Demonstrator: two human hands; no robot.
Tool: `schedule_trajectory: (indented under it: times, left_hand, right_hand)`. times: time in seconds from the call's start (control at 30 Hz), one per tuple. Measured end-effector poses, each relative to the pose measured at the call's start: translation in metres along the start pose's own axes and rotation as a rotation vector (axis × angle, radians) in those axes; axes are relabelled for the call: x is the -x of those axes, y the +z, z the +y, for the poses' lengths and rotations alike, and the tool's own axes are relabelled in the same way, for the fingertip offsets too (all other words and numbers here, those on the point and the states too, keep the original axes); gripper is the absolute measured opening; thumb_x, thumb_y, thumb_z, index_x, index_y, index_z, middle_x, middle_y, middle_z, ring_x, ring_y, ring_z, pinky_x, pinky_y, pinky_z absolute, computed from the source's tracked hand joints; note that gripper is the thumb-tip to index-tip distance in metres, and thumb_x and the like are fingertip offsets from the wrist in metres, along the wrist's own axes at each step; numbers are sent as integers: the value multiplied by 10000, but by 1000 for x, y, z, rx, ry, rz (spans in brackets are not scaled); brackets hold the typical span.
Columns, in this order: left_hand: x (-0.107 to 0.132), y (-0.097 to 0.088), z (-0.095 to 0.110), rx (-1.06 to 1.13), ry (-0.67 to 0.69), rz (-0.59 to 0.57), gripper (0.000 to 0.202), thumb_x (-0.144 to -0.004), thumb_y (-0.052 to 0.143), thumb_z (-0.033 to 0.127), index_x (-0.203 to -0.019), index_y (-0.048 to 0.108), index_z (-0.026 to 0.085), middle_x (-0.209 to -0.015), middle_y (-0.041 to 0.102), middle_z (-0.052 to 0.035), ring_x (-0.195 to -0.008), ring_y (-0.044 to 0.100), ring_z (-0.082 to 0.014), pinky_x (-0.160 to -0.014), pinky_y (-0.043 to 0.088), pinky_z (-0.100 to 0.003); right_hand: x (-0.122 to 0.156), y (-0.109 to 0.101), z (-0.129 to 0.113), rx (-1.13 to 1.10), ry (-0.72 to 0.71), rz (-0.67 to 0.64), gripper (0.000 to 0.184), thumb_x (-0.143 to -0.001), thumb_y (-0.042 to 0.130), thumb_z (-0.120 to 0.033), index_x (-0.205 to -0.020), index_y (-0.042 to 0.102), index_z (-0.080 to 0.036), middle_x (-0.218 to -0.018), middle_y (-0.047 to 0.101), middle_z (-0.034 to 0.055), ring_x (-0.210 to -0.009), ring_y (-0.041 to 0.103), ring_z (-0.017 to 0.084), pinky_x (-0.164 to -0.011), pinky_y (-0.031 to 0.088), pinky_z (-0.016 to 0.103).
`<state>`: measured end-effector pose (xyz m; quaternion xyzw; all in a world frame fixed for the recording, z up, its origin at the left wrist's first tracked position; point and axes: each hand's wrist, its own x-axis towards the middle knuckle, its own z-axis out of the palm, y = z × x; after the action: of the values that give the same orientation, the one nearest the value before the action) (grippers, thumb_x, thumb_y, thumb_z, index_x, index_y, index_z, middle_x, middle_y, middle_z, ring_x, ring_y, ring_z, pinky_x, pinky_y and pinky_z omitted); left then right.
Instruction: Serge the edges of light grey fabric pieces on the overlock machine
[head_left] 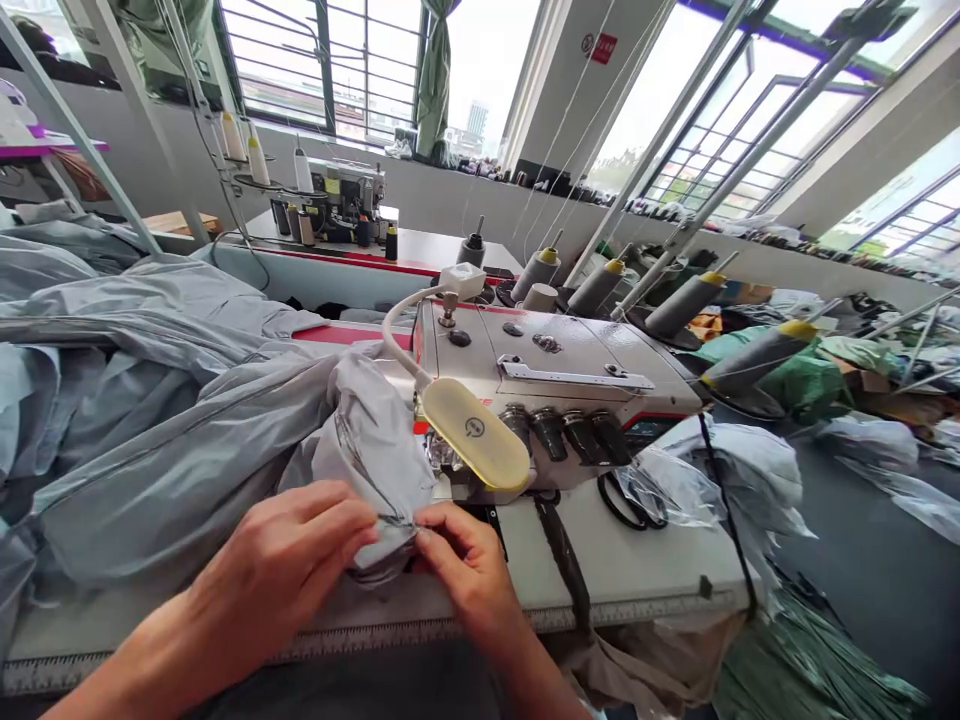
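Note:
Grey fabric is bunched in front of the sewing machine, its edge lying between my two hands. My right hand pinches that edge between thumb and index finger, just below the machine's lamp. On the other side, my left hand has its fingers pressed together at the same cloth, touching the seam area. The fingertips of both hands are close to each other. The machine's needle area is mostly hidden behind the lamp and the fabric.
More grey cloth is heaped over the left of the table. A ruler strip runs along its front edge. Grey thread cones stand behind the machine. Black-handled scissors and a clear plastic bag lie at the right.

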<state>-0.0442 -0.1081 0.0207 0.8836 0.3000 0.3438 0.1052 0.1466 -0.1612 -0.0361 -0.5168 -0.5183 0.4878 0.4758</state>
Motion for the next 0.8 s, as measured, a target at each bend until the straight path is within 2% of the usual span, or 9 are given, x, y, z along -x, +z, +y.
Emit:
schedule_trajectory:
  times: [0.1, 0.2, 0.3, 0.43, 0.6, 0.7, 0.8]
  left_hand:
    - [20, 16, -14, -10, -79, -6, 201, -945, 421, 185, -936, 621, 189, -827, 633, -6, -719, 612, -99, -679, 466, -189]
    - [15, 19, -24, -37, -85, -6, 201, -935, 425, 179, -1012, 610, 196, -859, 627, -3, -703, 611, -95, -649, 455, -192]
    - [6, 20, -19, -17, -49, -58, 169, -907, 453, 159, -927, 614, 207, -829, 593, 2, -735, 577, -105, -669, 439, -208]
    - [5, 25, -8, 70, -11, -60, 108, -892, 489, 168, -813, 562, 180, -830, 561, -15, -776, 529, -120, -701, 435, -228]
    - [7, 34, -9, 35, -12, -10, 241, -924, 383, 93, -876, 603, 180, -830, 574, -22, -771, 546, -115, -712, 452, -217]
    - [7, 36, -12, 0, -9, -1, 245, -904, 410, 101, -961, 627, 199, -1017, 607, -51, -971, 583, -151, -845, 483, -245]
    - [9, 38, -12, 2, -17, -21, 242, -886, 466, 136, -1054, 617, 224, -1239, 549, -60, -1195, 507, -190, -1012, 434, -306]
  right_hand:
    - [3, 1, 1, 11, -26, 59, 144, -830, 563, -260, -840, 680, -177, -688, 553, -7, -628, 522, 133, -591, 421, 230]
    - [5, 3, 1, -67, -11, 99, 136, -802, 568, -244, -811, 686, -176, -697, 574, -1, -593, 534, 126, -571, 438, 227]
    - [7, 3, -1, -155, 19, 116, 119, -771, 593, -260, -780, 675, -175, -704, 574, -2, -572, 534, 121, -545, 453, 222]
    - [7, 3, -5, -208, 25, 146, 90, -743, 624, -264, -765, 640, -178, -634, 540, -29, -533, 522, 108, -533, 443, 207]
    - [6, 1, -7, -270, 62, 162, 88, -707, 626, -265, -715, 628, -178, -595, 523, -36, -519, 523, 110, -534, 443, 211]
    - [6, 0, -6, -312, 84, 161, 83, -702, 616, -257, -699, 625, -175, -580, 533, -35, -519, 526, 111, -543, 435, 210]
    - [6, -2, -5, -337, 94, 152, 78, -707, 610, -248, -701, 623, -172, -564, 545, -34, -518, 522, 112, -545, 425, 210]
